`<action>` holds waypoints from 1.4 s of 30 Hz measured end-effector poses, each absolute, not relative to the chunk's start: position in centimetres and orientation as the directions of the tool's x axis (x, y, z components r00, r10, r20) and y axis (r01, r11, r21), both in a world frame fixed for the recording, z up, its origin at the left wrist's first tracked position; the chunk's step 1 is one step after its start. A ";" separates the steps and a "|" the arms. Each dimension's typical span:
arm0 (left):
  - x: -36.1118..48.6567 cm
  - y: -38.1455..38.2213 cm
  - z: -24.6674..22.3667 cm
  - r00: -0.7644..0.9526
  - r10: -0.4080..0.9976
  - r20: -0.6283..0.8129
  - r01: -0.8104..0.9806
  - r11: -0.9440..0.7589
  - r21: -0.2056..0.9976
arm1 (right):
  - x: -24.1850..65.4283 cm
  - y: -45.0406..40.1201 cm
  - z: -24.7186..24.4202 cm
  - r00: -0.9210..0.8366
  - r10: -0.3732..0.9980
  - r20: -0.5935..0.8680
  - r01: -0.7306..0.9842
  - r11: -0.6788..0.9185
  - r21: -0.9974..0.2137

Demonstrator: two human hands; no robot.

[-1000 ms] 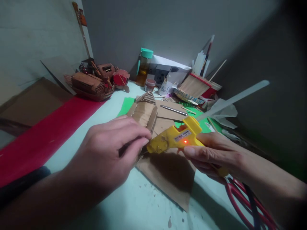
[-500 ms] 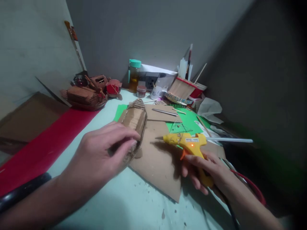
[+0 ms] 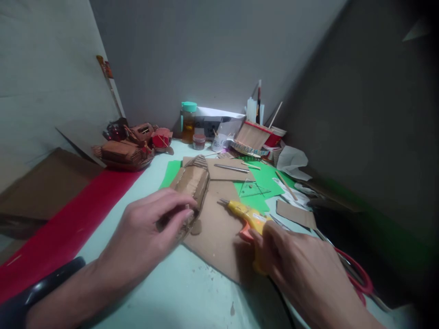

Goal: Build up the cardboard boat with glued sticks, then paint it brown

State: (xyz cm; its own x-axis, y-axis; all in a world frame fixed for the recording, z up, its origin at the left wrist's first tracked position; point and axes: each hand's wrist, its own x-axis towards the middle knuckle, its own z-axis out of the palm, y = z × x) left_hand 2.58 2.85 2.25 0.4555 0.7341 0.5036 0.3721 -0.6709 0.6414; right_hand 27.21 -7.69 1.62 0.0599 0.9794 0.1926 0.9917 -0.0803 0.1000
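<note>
A small cardboard boat (image 3: pixel 192 181) lies over a brown cardboard sheet (image 3: pixel 219 228), its ribbed pointed end facing away from me. My left hand (image 3: pixel 151 224) is over the boat's near part, thumb and forefinger brought close together; what sits between the fingertips is too small to make out. On the right, my right hand (image 3: pixel 291 256) is wrapped round the handle of a yellow glue gun (image 3: pixel 245 214) with an orange trigger. The gun's metal nozzle points left, over the cardboard, a short way from the boat. The hand hides the gun's rear.
Brown model boats (image 3: pixel 123 153) stand at the back left. A green-lidded bottle (image 3: pixel 188 123), a small jar (image 3: pixel 199 141) and a white cup (image 3: pixel 218 142) are at the back. Red-handled scissors (image 3: pixel 355 272) lie right. A green set square (image 3: pixel 253 188) is beyond the gun.
My right hand has turned over the glue gun, and the glue stick at its rear has gone from sight. The view has tilted up slightly. My left hand stays at the boat.
</note>
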 end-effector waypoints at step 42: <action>1.2 3.2 1.4 0.441 0.818 -0.369 -0.029 0.423 0.905 | 21.2 -2.6 2.5 -0.172 0.786 0.594 0.692 0.525 -0.496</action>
State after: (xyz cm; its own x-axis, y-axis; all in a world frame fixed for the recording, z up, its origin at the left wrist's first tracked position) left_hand 1.18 3.24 1.35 0.4408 0.8184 -0.3686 -0.0291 0.4234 0.9055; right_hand 21.23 -2.60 2.50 -0.1717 0.7863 0.5935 0.6916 0.5253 -0.4957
